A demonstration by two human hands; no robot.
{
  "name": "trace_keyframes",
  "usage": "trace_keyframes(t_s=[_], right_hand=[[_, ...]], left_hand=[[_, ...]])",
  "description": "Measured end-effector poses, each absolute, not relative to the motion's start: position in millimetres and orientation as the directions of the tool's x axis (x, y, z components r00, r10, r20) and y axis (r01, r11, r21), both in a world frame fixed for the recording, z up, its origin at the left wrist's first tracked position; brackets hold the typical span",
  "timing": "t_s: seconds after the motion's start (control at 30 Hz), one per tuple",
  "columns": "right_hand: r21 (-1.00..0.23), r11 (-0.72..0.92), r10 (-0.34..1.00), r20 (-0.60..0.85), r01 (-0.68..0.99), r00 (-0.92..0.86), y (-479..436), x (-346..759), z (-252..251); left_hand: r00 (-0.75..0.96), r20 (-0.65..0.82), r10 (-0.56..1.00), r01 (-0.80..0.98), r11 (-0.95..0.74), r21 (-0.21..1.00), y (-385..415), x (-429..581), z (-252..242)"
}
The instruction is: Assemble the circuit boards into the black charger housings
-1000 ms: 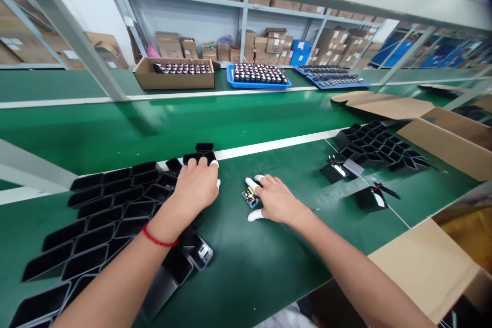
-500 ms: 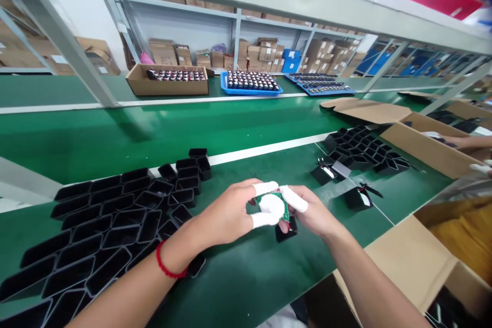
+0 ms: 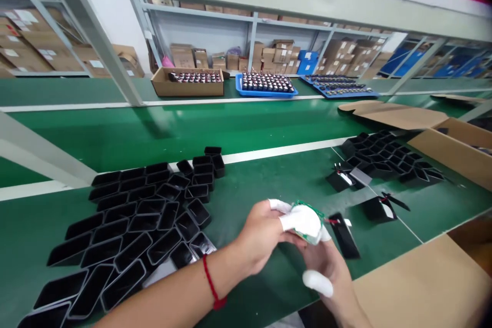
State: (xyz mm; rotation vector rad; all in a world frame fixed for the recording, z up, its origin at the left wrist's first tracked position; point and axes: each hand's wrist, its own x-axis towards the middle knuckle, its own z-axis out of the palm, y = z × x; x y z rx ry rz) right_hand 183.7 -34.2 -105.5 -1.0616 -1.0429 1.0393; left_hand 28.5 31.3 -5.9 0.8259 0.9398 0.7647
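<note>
My left hand (image 3: 265, 236), with white finger covers, grips a green circuit board (image 3: 318, 211) with a large white pad (image 3: 305, 221) on it. My right hand (image 3: 326, 266) supports the board from the right and below, its covered thumb spread away from it. Red wire runs from the board toward a flat black piece (image 3: 346, 238) with a small white connector, lying on the bench just right of the hands. Parts of the right fingers are hidden behind the board.
Many open black cases (image 3: 126, 220) cover the bench at left, and another group (image 3: 388, 159) stands at right. Two black cases with wires (image 3: 378, 209) sit nearer. Cardboard boxes (image 3: 426, 279) flank the right side. Trays of parts (image 3: 267, 84) line the far shelf.
The view has swung left. The board is tilted differently and my right thumb has come off it. The flat black piece beside the hands now shows more fully.
</note>
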Motion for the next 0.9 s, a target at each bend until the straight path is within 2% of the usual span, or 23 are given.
trace_keyframes(t_s=[0.07,0.13,0.2,0.27,0.37,0.47,0.57,0.67,0.8,0.9], right_hand=[[-0.986,0.154,0.955,0.131,-0.067,0.265,-37.8,166.7,-111.6],[-0.988,0.135,0.936,0.104,-0.071,0.336,-37.3,159.1,-106.3],[-0.98,0.18,0.892,0.126,-0.085,0.435,-33.5,162.4,-97.1],[-0.971,0.209,0.858,0.127,-0.112,0.498,-27.8,173.1,-89.3],[-0.964,0.151,0.886,0.033,-0.22,0.463,-20.2,188.7,-81.1],[-0.946,0.064,0.928,-0.061,-0.319,0.367,-18.1,190.0,-72.3],[-0.912,0.019,0.942,-0.121,-0.411,0.312,-19.8,181.8,-62.9],[-0.878,-0.028,0.954,-0.166,-0.477,0.249,-22.7,179.1,-56.1],[-0.849,-0.024,0.962,-0.162,-0.528,0.218,-26.3,188.7,-53.7],[-0.843,-0.01,0.969,-0.14,-0.538,0.202,-28.2,198.3,-54.7]], left_hand=[[0.389,-0.364,0.847,-0.125,0.44,0.889,22.9,36.4,-5.4],[0.386,-0.338,0.858,-0.01,0.37,0.929,22.8,36.5,-2.6],[0.375,-0.291,0.88,0.153,0.25,0.956,34.8,25.1,2.1],[0.324,-0.21,0.923,0.355,0.088,0.931,57.3,2.5,6.0],[0.141,-0.049,0.989,0.676,-0.06,0.734,96.3,-39.8,4.9],[0.116,0.036,0.993,0.864,-0.118,0.489,122.7,-67.7,-4.6],[0.197,0.077,0.977,0.929,-0.211,0.303,128.4,-67.4,-14.4],[0.32,0.039,0.947,0.926,-0.321,0.2,114.7,-41.9,-20.2],[0.405,-0.134,0.904,0.907,-0.379,0.183,81.6,1.0,-24.5],[0.435,-0.241,0.868,0.893,-0.381,0.239,62.7,7.9,-19.7]])
